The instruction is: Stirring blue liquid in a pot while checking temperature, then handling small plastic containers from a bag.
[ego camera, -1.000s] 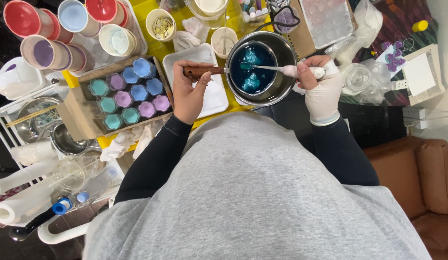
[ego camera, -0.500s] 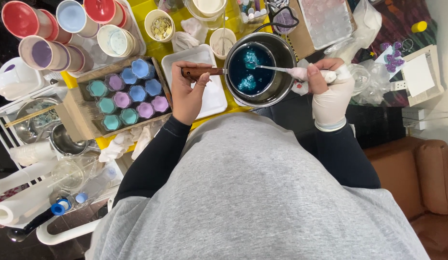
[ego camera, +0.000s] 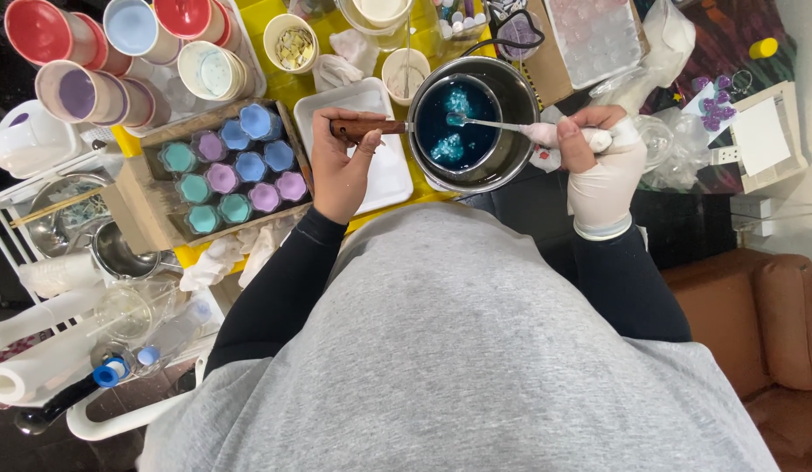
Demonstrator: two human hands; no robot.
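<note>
A small pan (ego camera: 441, 166) with dark blue liquid and pale lumps sits inside a larger steel pot (ego camera: 516, 114). My bare left hand (ego camera: 340, 170) grips the pan's brown wooden handle (ego camera: 364, 128). My right hand (ego camera: 598, 170), in a white glove, holds a spoon (ego camera: 502, 127) with a wax-caked handle. The spoon's tip is dipped in the blue liquid.
A wooden tray (ego camera: 144, 210) of teal, purple and blue filled moulds lies left of my left hand. A white rectangular dish (ego camera: 384, 179) sits under that hand. Coloured cups (ego camera: 82, 92) stand at far left. A clear mould tray (ego camera: 594, 39) and clutter are at top right.
The spoon has moved across the blue liquid, and the pale lumps have shifted inside the pan. Both hands keep their grips.
</note>
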